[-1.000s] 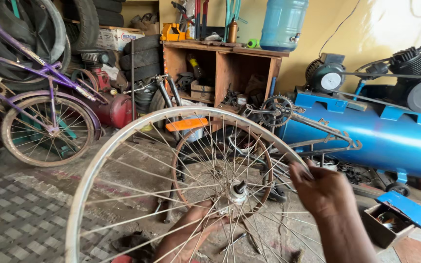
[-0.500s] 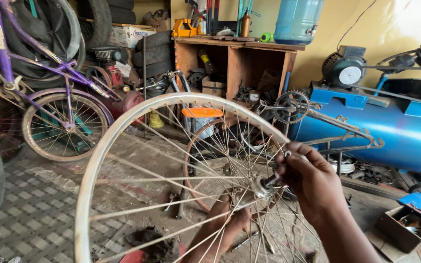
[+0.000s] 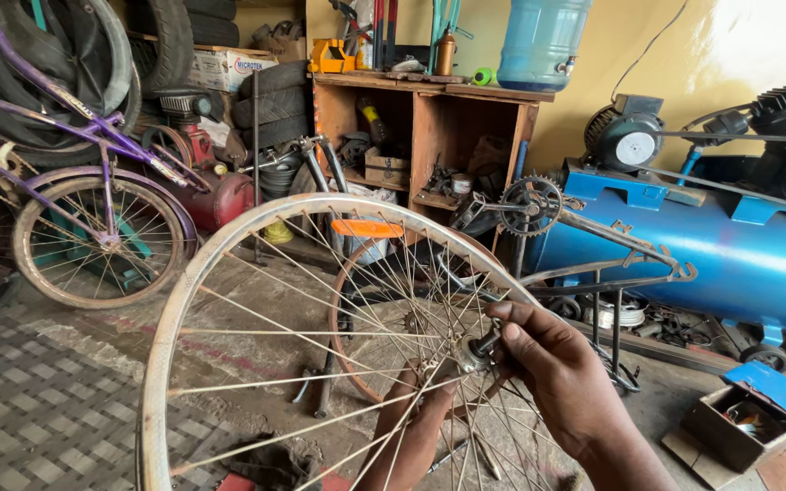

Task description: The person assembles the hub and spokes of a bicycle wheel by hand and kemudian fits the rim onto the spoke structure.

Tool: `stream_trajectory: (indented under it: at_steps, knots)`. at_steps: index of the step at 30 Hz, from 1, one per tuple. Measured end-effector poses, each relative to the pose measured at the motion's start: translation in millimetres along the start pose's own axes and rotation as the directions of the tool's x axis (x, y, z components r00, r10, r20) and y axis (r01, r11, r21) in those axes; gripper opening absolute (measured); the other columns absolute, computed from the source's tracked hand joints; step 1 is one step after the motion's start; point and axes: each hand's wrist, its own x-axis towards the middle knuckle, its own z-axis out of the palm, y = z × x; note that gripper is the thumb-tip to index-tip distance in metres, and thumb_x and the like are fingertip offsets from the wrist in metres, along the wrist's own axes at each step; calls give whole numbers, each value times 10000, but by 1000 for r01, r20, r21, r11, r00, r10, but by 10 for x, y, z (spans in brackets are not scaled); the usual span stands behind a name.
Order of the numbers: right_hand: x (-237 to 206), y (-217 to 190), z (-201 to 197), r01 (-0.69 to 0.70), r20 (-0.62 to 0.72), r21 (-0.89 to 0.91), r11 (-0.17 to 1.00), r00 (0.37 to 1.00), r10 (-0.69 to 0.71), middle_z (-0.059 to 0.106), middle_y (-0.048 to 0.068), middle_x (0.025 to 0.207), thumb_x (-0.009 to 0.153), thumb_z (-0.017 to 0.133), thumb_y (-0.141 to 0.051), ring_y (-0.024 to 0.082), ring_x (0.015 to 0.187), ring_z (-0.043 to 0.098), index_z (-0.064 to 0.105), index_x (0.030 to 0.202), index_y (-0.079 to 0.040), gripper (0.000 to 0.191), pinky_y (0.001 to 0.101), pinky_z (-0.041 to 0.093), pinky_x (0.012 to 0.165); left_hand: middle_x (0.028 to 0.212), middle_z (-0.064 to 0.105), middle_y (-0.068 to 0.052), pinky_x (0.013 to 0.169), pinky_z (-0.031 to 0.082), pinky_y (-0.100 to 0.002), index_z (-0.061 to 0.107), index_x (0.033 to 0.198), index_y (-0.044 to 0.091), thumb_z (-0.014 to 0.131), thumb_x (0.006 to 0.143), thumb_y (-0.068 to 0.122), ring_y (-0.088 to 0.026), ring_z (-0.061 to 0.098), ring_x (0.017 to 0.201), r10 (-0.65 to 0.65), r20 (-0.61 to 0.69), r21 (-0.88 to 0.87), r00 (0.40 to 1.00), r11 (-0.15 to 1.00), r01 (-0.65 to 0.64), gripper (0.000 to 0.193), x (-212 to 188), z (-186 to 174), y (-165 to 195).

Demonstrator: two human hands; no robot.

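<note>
I hold a bare spoked bicycle wheel upright in front of me; its silver rim (image 3: 195, 293) arcs from lower left over the top. My right hand (image 3: 552, 371) pinches the axle end of the hub (image 3: 475, 353) from the near side. My left hand (image 3: 414, 427) reaches up behind the spokes and touches the hub's far side. An orange reflector (image 3: 367, 228) sits among the spokes near the top.
A second, rusty wheel (image 3: 384, 323) and an upturned bike frame with chainring (image 3: 531, 205) stand behind. A blue compressor tank (image 3: 730, 259) is at right, a purple bicycle (image 3: 93, 182) at left, wooden shelves (image 3: 429, 127) at the back, a small parts box (image 3: 730, 427) on the floor.
My right hand has moved from the wheel's right side onto the hub axle and gripped it. The wheel sits closer and larger in view.
</note>
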Motion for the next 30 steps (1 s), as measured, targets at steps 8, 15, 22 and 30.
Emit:
stream_trajectory:
  at_steps: [8,15,22,30]
  knots:
    - [-44,77,-55,36,59,-48,998,998,-34,657,59,901,961,615,-85,141,803,605,706,1206,13,279,305,526,736,955,672,-63,817,557,-341,577,1236,79,564,947,518,-148,674,919,-7,4,36,1000,999,6,526,-71,-36,74]
    - [-69,53,-39,110,94,-124,986,991,-99,685,73,895,936,651,-97,159,810,644,701,1187,11,277,330,560,748,923,649,-67,787,580,-349,578,1258,80,583,929,514,-152,663,873,-32,-9,20,999,999,32,545,-49,-50,27]
    - [-64,19,20,185,112,-147,972,979,-170,677,76,869,925,718,-86,162,790,631,653,1093,27,213,361,562,699,902,603,-104,725,528,-359,608,1251,38,599,951,516,-176,606,822,16,7,18,1000,1000,-16,565,-32,-56,-2]
    - [-118,9,114,489,315,-391,780,867,-386,582,77,1433,994,612,-194,185,1296,570,562,1414,-36,451,410,459,1052,1010,707,-107,854,576,-363,548,1305,85,598,911,528,-186,704,980,2,11,-62,1000,998,-2,595,12,-60,-38]
